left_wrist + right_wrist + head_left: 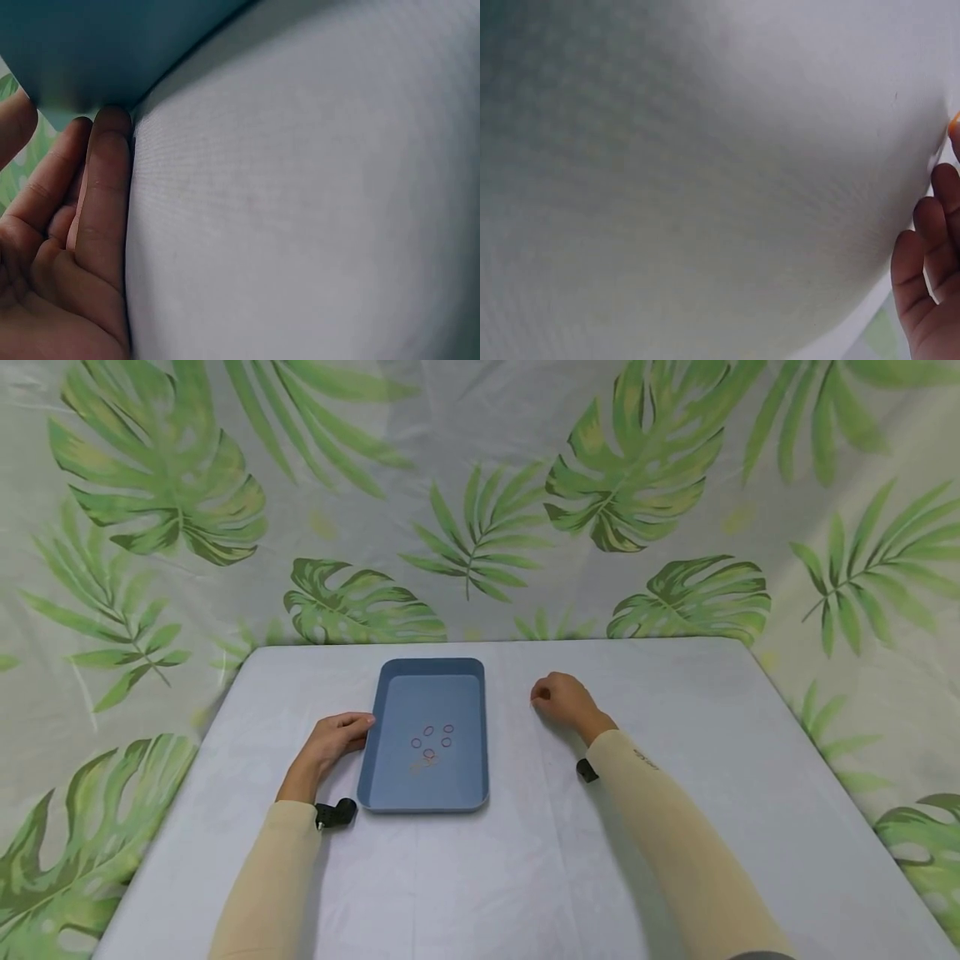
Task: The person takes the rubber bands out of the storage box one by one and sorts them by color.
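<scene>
**Our hands rest either side of the blue tray**

We sit at a table point(675, 827) covered in a pale grey cloth, with a leaf-print backdrop point(480, 485) hung behind and around it. A blue tray point(390, 785) lies on the cloth a little left of centre, its long side running away from us. Inside it, on the floor of the tray, we see several small reddish rings point(432, 740) lying in a loose cluster, close together, and a faint orange smudge just in front of them that is too small to make out.

Our left hand point(330, 747) lies on the table against the tray's left wall. Its fingers point(105, 187) are nearly straight and pressed side by side, and the left wrist view shows their tips touching the tray's outer wall point(82, 52) where it meets the cloth. They curl round nothing.

Our right hand point(564, 700) rests on the cloth to the right of the tray, well apart from it. Its fingers point(926, 255) are curled inward and the knuckles face up. Something small and orange shows at the edge of the right wrist view, near the fingertips, but we cannot tell what it is or whether the hand pinches it.

Both forearms wear cream sleeves point(675, 843), each with a small black device at the wrist.
</scene>
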Demonstrator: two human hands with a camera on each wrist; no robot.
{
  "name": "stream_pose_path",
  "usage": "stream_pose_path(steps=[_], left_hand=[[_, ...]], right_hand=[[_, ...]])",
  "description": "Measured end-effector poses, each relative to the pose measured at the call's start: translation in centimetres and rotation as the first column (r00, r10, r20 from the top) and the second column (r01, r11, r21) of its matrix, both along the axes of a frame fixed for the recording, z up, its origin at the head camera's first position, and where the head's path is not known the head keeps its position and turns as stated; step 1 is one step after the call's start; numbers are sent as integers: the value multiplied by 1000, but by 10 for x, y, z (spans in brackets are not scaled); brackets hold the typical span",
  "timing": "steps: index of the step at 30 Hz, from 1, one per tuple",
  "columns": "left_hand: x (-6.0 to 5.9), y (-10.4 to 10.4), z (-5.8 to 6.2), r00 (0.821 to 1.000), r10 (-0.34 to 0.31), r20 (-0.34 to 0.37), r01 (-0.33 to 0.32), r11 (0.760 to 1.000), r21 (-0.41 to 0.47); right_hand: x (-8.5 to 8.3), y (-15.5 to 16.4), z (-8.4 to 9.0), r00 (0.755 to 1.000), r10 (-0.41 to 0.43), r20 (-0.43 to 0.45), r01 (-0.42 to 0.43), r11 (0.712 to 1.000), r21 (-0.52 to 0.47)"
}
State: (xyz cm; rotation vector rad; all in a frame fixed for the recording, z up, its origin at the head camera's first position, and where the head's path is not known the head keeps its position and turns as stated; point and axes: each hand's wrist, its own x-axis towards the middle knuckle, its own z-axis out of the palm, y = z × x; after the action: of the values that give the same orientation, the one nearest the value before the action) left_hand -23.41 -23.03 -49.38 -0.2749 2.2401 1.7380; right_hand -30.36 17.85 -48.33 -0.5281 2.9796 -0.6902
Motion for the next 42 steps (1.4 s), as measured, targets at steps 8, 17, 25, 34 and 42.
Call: stream_pose_path(steps=[8,17,25,34,42], left_hand=[[4,3,11,1000,7,27,-8,1000,25],[10,8,28,1000,-12,29,12,1000,18],[1,1,6,1000,-5,19,5,1000,8],[0,2,2,1000,-6,4,6,1000,-10],[2,1,3,1000,-15,8,15,1000,1]], right_hand=[[2,-1,-2,1000,-13,9,14,1000,-20],[0,3,1,998,-23,65,26,999,-46],[4,-9,19,994,-7,112,24,988,-156],[5,-38,36,993,98,61,-84,975,-206],[19,-68,52,980,200,7,-193,956,-218]])
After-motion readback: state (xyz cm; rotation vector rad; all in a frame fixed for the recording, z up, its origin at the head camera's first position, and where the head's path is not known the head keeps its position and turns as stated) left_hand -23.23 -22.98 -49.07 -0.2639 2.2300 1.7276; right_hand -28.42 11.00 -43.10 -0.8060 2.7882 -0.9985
